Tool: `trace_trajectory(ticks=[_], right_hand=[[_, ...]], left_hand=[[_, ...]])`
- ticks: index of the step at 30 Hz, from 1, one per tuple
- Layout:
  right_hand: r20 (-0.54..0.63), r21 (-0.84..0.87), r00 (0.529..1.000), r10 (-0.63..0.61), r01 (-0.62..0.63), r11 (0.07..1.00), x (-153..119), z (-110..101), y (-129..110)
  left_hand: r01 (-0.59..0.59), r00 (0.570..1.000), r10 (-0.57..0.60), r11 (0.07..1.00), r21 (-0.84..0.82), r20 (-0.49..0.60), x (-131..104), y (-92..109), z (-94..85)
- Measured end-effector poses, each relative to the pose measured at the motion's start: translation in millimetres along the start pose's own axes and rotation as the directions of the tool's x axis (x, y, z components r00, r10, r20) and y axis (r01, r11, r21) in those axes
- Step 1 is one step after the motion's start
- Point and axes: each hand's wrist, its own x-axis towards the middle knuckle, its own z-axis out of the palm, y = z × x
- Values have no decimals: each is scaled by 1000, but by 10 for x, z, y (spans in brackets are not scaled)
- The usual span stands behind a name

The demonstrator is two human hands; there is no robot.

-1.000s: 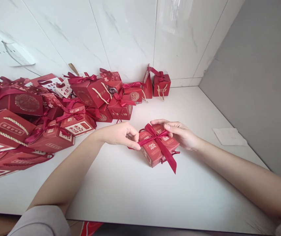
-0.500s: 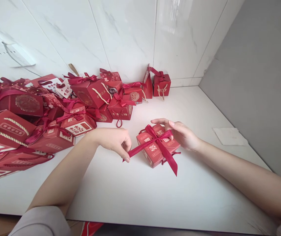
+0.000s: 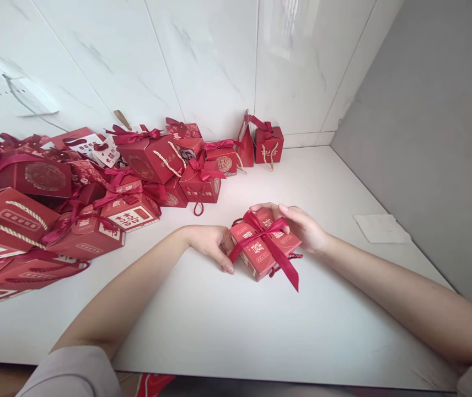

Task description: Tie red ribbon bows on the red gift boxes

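Note:
A small red gift box (image 3: pixel 261 259) with gold-white characters lies on the white table, tied with a dark red satin ribbon (image 3: pixel 284 267). The ribbon makes a bow on top, and one tail hangs over the front right edge. My right hand (image 3: pixel 304 226) wraps the box's back right side, with thumb and fingers on its top and far edge. Close against the left corner is my left hand (image 3: pixel 213 246), its fingers curled and its thumb at the left ribbon tail. Part of that tail is hidden by the fingers. A dark red cord handle (image 3: pixel 298 256) sticks out at the box's right.
Many similar red boxes (image 3: pixel 130 212) are piled at the left, several with rope handles. Two more boxes (image 3: pixel 269 144) stand against the marble-look wall. A white tissue (image 3: pixel 382 228) lies at the right near the grey wall (image 3: pixel 438 138). The table's front edge runs below my arms.
My left hand has moved right, up to the box's left corner, and the ribbon tail it pulled out is less stretched. My right hand stays on the box.

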Motion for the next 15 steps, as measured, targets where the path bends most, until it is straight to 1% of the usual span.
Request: trace_trajectory(ticks=[1,3,6,9,13,15], right_hand=[[-3,5,1000,-2,2,1000,3,-6,0],[-7,11,1000,-1,1,1000,6,-17,-2],[-11,5,1000,1,-1,1000,8,-27,-4],[-16,0,1000,-4,4,1000,10,-29,-4],[-22,32,1000,-14,15,999,21,-42,7],[-39,62,999,-11,13,998,29,-53,19]], left_hand=[[-8,1000,8,1000,-28,1,11,-13,3],[21,1000,-21,999,-49,-15,25,-18,11],[79,995,-79,997,2,-66,24,9,22],[79,994,-75,995,54,-81,15,43,29],[84,994,-78,994,70,-82,31,65,63],[108,985,-97,992,69,-142,56,72,105]])
